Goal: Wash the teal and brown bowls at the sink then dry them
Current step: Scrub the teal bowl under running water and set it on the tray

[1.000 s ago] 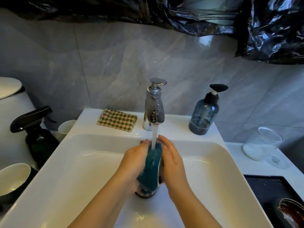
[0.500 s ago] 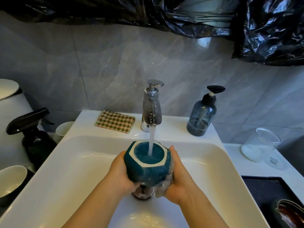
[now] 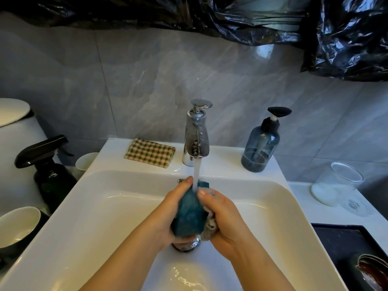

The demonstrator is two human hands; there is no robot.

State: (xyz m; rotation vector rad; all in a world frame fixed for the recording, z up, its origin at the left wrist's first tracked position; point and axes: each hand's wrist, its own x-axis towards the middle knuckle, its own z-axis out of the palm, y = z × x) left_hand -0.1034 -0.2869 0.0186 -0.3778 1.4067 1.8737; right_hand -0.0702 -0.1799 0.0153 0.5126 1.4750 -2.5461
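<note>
The teal bowl [image 3: 190,213] is turned on its side over the sink [image 3: 109,206], its outer wall facing me, under the running water [image 3: 197,173] from the chrome tap [image 3: 196,135]. My left hand [image 3: 175,204] grips its left side. My right hand [image 3: 222,215] presses a grey soapy cloth [image 3: 210,225] against its right side. The bowl's opening is hidden. The brown bowl [image 3: 371,271] lies at the lower right edge on a dark tray [image 3: 344,240].
A checked cloth [image 3: 150,153] lies on the sink ledge left of the tap, a blue soap pump bottle [image 3: 261,148] to its right. A dark spray bottle [image 3: 48,171], a white cup [image 3: 87,163] and a white bowl [image 3: 17,225] stand left; a clear plastic cup [image 3: 336,183] right.
Half a second ago the teal bowl faced up with water pouring into it; both hands have since tipped it onto its side, as it was one second ago.
</note>
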